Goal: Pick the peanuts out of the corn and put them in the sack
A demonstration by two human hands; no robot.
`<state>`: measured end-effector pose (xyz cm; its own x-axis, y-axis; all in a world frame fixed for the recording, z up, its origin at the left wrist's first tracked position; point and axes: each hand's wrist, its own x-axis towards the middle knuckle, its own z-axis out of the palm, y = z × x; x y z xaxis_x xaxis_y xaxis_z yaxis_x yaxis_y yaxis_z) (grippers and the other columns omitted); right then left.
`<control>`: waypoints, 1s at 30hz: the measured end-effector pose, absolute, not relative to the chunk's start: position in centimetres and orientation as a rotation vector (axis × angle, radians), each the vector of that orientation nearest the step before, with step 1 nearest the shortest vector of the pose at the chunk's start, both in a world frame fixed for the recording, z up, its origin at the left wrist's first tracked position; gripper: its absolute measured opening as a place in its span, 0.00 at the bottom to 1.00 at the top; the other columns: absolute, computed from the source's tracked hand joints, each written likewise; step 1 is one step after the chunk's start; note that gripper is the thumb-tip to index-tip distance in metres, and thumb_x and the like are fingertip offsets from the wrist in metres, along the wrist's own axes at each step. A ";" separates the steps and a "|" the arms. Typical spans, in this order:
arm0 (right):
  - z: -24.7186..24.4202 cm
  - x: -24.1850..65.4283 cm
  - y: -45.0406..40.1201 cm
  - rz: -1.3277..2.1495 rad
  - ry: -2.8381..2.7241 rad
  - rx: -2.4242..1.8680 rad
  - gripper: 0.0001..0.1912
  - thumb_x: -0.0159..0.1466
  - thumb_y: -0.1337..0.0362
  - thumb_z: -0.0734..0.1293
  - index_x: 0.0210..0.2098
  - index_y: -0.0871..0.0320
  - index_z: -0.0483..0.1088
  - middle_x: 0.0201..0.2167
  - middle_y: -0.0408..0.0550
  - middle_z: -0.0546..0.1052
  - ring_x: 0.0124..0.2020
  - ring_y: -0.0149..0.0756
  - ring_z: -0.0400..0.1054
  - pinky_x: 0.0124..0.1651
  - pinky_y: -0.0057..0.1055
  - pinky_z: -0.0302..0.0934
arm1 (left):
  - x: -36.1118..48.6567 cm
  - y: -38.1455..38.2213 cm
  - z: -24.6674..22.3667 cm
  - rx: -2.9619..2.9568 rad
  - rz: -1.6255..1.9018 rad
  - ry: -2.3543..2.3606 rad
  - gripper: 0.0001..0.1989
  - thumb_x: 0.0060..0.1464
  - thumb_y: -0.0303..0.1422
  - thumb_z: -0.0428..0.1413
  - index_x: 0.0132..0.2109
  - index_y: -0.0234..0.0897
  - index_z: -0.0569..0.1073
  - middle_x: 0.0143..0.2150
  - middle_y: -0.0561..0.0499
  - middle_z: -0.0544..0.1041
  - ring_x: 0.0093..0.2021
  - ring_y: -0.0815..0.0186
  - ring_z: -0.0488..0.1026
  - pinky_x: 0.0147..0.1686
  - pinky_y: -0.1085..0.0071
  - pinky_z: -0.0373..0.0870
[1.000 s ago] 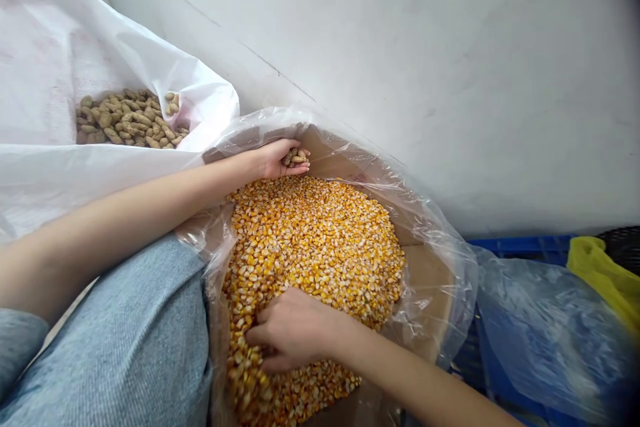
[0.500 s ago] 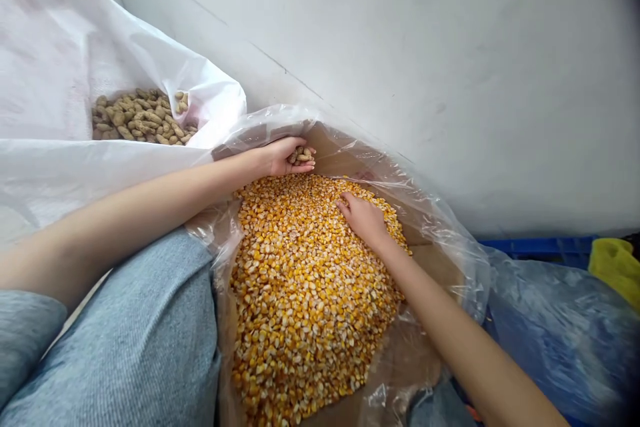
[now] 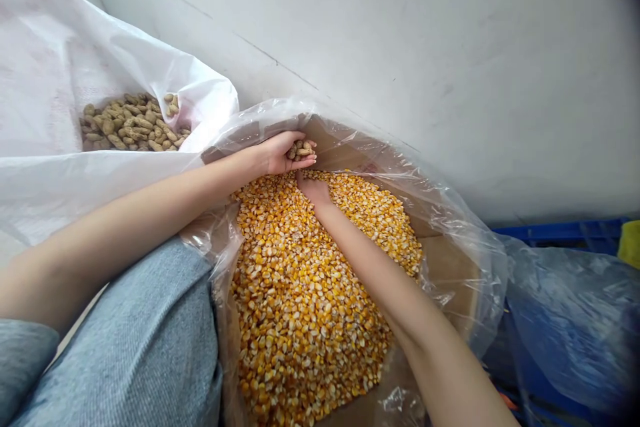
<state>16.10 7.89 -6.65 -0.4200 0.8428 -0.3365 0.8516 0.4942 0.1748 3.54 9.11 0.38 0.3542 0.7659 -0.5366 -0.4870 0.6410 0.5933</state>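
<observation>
Cupping several unshelled peanuts (image 3: 301, 150), the left hand (image 3: 279, 153) is holding them in loosely curled fingers at the far edge of the corn kernels (image 3: 300, 287). Just below those fingers, the right hand (image 3: 315, 191) is touching the kernels; whether its own fingers are gripping any cannot be told. More peanuts (image 3: 135, 123) are lying in a white sack (image 3: 40, 73) left of these fingers, and clear plastic (image 3: 493, 307) is surrounding the kernels.
</observation>
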 end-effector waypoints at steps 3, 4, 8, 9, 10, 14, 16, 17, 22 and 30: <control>-6.2 16.3 6.5 -0.111 2.403 1.301 0.20 0.60 0.66 0.51 0.51 0.61 0.53 0.34 0.55 0.73 0.35 0.43 0.68 0.31 0.34 0.59 | 3.4 9.1 0.4 0.369 0.823 0.873 0.11 0.53 0.30 0.41 0.31 0.30 0.67 0.19 0.49 0.68 0.23 0.71 0.69 0.25 0.77 0.69; -6.0 16.3 5.9 -0.122 2.423 1.261 0.20 0.60 0.66 0.51 0.51 0.61 0.54 0.35 0.55 0.73 0.36 0.42 0.67 0.32 0.32 0.58 | 3.4 9.0 0.5 0.368 0.822 0.871 0.12 0.53 0.29 0.41 0.31 0.30 0.67 0.19 0.50 0.68 0.22 0.71 0.68 0.24 0.77 0.69; -4.9 16.5 3.1 -0.172 2.430 1.105 0.18 0.60 0.69 0.50 0.47 0.61 0.61 0.35 0.54 0.73 0.34 0.38 0.67 0.29 0.29 0.57 | 3.3 8.9 0.5 0.342 0.838 0.857 0.11 0.53 0.29 0.41 0.31 0.30 0.67 0.19 0.50 0.68 0.22 0.72 0.68 0.25 0.77 0.70; -4.4 16.6 2.2 -0.174 2.438 1.081 0.17 0.60 0.69 0.50 0.46 0.61 0.61 0.34 0.53 0.73 0.34 0.38 0.66 0.28 0.28 0.56 | 3.3 8.9 0.5 0.335 0.842 0.851 0.11 0.53 0.29 0.42 0.32 0.30 0.67 0.19 0.50 0.68 0.22 0.72 0.68 0.26 0.77 0.70; -3.9 16.7 1.2 -0.168 2.467 1.043 0.17 0.60 0.68 0.50 0.46 0.60 0.61 0.34 0.53 0.73 0.34 0.38 0.66 0.27 0.28 0.55 | 3.3 8.9 0.5 0.332 0.843 0.846 0.10 0.53 0.29 0.42 0.32 0.30 0.67 0.19 0.50 0.68 0.22 0.72 0.68 0.26 0.77 0.70; -1.2 18.2 -3.0 -0.084 2.670 0.752 0.17 0.62 0.67 0.47 0.45 0.56 0.61 0.29 0.51 0.72 0.32 0.35 0.64 0.25 0.27 0.51 | 3.3 8.9 0.5 0.363 0.823 0.852 0.11 0.53 0.29 0.41 0.31 0.31 0.67 0.19 0.50 0.68 0.22 0.72 0.69 0.25 0.78 0.70; 0.2 19.5 -4.5 -0.111 2.755 0.545 0.17 0.63 0.66 0.47 0.42 0.56 0.63 0.25 0.49 0.71 0.29 0.33 0.63 0.25 0.26 0.49 | 3.3 8.9 0.5 0.373 0.819 0.853 0.12 0.53 0.29 0.41 0.30 0.30 0.66 0.19 0.49 0.68 0.22 0.72 0.69 0.24 0.77 0.70; 0.8 20.3 -4.8 -0.147 2.783 0.449 0.16 0.63 0.65 0.47 0.41 0.56 0.63 0.24 0.48 0.71 0.27 0.31 0.62 0.25 0.26 0.49 | 3.3 8.9 0.5 0.373 0.819 0.852 0.12 0.53 0.29 0.40 0.30 0.30 0.66 0.19 0.49 0.68 0.22 0.72 0.69 0.24 0.77 0.70; 2.3 23.0 -1.8 -0.022 2.707 0.829 0.21 0.62 0.55 0.47 0.41 0.58 0.64 0.28 0.50 0.72 0.31 0.33 0.63 0.28 0.26 0.49 | 3.4 8.9 0.3 0.359 0.839 0.848 0.11 0.52 0.28 0.42 0.30 0.30 0.66 0.19 0.49 0.68 0.22 0.71 0.68 0.25 0.76 0.70; -3.5 21.3 6.6 0.210 2.275 1.526 0.26 0.60 0.51 0.46 0.39 0.64 0.63 0.31 0.59 0.72 0.32 0.42 0.67 0.32 0.32 0.55 | 3.3 8.8 0.4 0.390 0.834 0.869 0.12 0.53 0.29 0.41 0.28 0.30 0.66 0.19 0.48 0.68 0.21 0.71 0.68 0.25 0.76 0.69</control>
